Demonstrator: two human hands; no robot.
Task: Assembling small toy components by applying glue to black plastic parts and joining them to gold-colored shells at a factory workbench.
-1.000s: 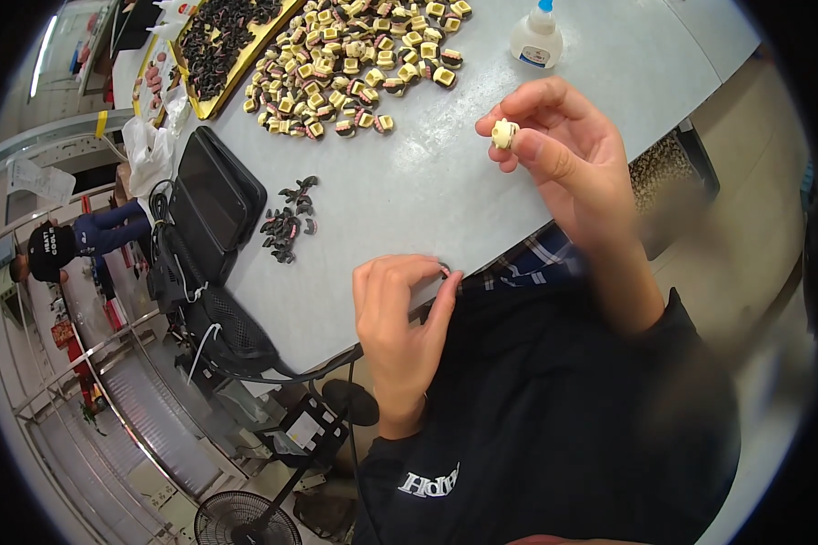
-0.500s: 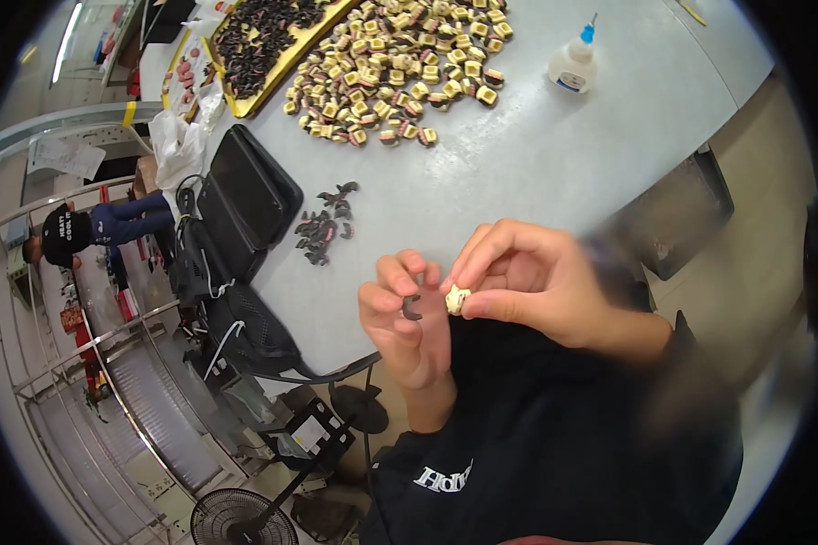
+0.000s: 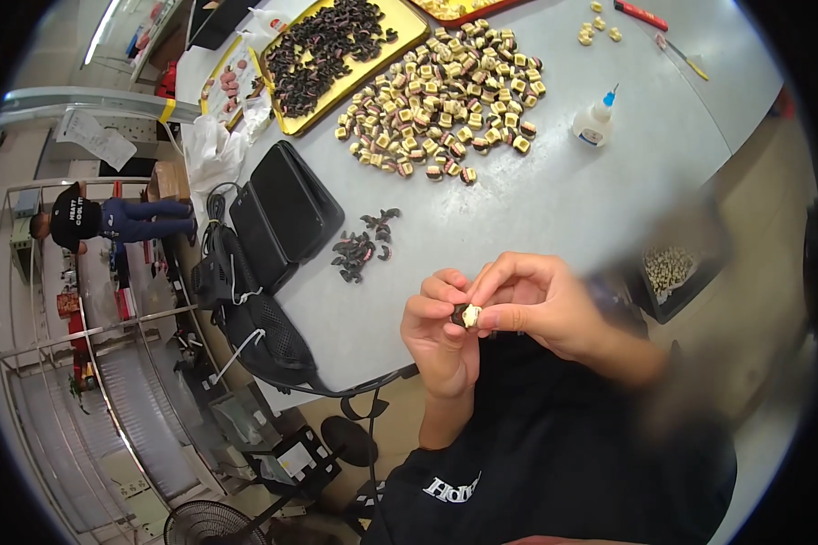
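Note:
My left hand (image 3: pixel 434 338) pinches a small dark curved piece (image 3: pixel 459 315) between its fingertips. Between the thumb and finger of my right hand (image 3: pixel 554 311) is a small cream-coloured piece (image 3: pixel 472 315). The two pieces meet, with the dark one against the left side of the cream one. Fingertips partly hide both. Farther up the table lies a small heap of loose dark curved pieces (image 3: pixel 353 257). Beyond it spreads a large pile of cream-and-dark blocks (image 3: pixel 445 95) with pink edges.
A bottle (image 3: pixel 593 125) with a blue needle tip stands at the right. Dark pieces fill a yellow tray (image 3: pixel 415 34). Left of the small heap is a black open case (image 3: pixel 286 195). A red-handled tool (image 3: pixel 641 14) lies far right. Another person (image 3: pixel 86 218) stands at the left.
My left hand has come over to my right, bringing the dark curved piece against the cream piece. Before, they were apart. The whole view has also shifted.

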